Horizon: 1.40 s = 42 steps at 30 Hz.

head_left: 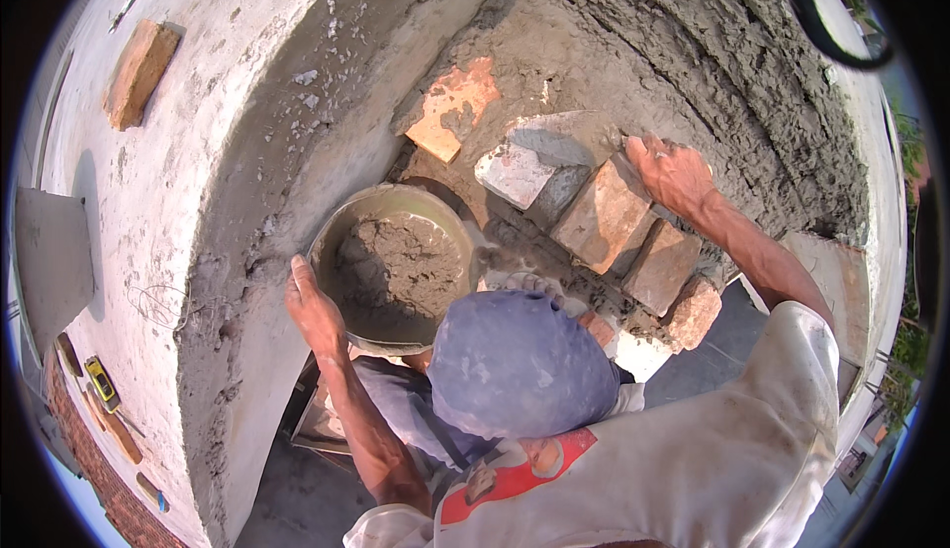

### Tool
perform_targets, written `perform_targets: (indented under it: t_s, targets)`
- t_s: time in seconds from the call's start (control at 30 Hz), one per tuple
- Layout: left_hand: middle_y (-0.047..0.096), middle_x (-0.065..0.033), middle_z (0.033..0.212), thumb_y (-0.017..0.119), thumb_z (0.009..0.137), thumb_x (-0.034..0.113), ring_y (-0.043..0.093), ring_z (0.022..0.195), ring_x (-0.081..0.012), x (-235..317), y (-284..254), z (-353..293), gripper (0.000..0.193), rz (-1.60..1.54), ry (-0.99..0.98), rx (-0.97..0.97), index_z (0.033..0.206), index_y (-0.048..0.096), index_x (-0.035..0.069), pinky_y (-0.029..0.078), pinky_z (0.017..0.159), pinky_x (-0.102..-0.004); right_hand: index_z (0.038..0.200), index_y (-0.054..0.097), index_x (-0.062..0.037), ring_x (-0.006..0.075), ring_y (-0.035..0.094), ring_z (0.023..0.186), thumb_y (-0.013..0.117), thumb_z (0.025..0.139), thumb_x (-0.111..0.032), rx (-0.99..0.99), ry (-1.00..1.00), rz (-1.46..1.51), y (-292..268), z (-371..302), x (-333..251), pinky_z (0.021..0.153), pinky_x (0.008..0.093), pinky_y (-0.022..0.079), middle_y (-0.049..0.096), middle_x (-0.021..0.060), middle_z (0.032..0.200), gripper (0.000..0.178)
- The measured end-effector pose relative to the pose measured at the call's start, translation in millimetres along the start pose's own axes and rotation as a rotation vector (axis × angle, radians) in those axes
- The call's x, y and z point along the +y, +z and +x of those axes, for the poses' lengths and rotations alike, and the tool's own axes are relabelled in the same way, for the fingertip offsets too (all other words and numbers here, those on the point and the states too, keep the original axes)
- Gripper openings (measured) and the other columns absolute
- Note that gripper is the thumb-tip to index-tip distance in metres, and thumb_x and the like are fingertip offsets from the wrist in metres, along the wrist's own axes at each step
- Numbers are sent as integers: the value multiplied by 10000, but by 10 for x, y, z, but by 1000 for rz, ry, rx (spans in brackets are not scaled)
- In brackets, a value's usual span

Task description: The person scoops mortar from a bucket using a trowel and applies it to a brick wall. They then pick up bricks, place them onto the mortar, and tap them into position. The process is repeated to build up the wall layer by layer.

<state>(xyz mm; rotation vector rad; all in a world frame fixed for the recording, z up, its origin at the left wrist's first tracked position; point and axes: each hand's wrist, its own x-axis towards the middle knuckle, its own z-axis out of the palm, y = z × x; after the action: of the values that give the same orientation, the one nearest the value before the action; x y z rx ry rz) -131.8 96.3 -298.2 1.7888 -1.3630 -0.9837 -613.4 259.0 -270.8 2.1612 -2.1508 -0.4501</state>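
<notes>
Mortar, grey and lumpy, sits in the round olive-rimmed bucket in the head view, close to the pale concrete wall. The left hand, loosely extended, lies along the bucket's side, perhaps steadying it; its hold is unclear. The right hand, fingers curled, meets the brown rectangular brick at its far corner; whether it grips, I cannot tell. Little room separates bucket and bricks; the grey floor opens beyond the brick row's near end.

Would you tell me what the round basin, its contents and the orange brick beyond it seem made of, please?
Round basin: dull, smeared; plastic or metal, unclear which.
Contents: probably damp mortar, grey and lumpy.
Orange brick: likely fired clay, matte, judging by its earthy colour.
</notes>
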Motion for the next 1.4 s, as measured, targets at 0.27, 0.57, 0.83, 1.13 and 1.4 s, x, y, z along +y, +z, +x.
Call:
perform_targets:
  t_s: [0.27, 0.57, 0.83, 1.13, 1.4]
  targets:
    - [708, -151, 1097, 473, 1104, 431, 602, 1019, -204, -117, -87, 38, 594, 32, 20, -3, 1182, 657, -128, 460, 969, -357, 975, 520, 13, 406, 696, 619, 533, 1018, -190, -13, 226, 194, 40, 500, 328, 587, 532, 550, 664, 275, 792, 207]
    - [719, -173, 1093, 478, 1103, 396, 617, 1022, -218, -11, 44, 12, 569, 28, 26, 20, 1166, 657, -141, 465, 966, -355, 930, 546, 22, 199, 499, 563, 498, 1088, -435, -310, 265, 825, 364, 767, 269, 549, 419, 463, 477, 76, 649, 486]
    - [726, -196, 1039, 478, 1098, 414, 618, 961, -247, 29, 18, 39, 578, 125, 26, 67, 1113, 668, -131, 471, 921, -399, 1170, 582, 37, 383, 640, 661, 474, 1087, -367, -621, 14, 696, -679, 1040, -676, 675, 518, 563, 605, 225, 707, 426]
    - [678, -303, 964, 452, 1082, 480, 630, 910, -385, 107, -90, 32, 621, 210, -43, 8, 1061, 665, -102, 469, 882, -478, 1152, 572, 35, 454, 694, 813, 594, 1028, -323, -338, -240, 340, -791, 461, -672, 729, 541, 542, 681, 266, 794, 380]
    - [657, -312, 918, 479, 1078, 431, 613, 876, -486, 50, -41, -102, 519, 152, 84, 31, 1002, 650, -53, 476, 829, -496, 1106, 589, 32, 447, 713, 798, 653, 884, -148, -45, -477, 309, -570, 823, -1858, 662, 483, 595, 696, 256, 956, 292]
